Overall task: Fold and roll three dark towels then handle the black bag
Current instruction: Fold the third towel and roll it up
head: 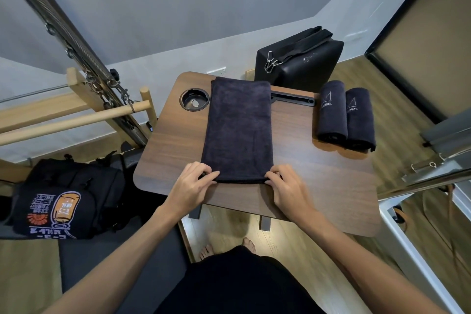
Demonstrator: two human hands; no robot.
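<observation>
Both hands pinch the near edge of the long, flat-folded dark towel (238, 130).

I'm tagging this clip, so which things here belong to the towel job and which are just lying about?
Job: flat towel gripped at its near corners by left hand and right hand; two rolled towels; black bag.
Lying about: backpack, cup holder, wooden bars.

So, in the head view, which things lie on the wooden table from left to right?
Round cup holder → flat folded towel, its near corners held by the left hand and right hand → first rolled towel → second rolled towel.
</observation>
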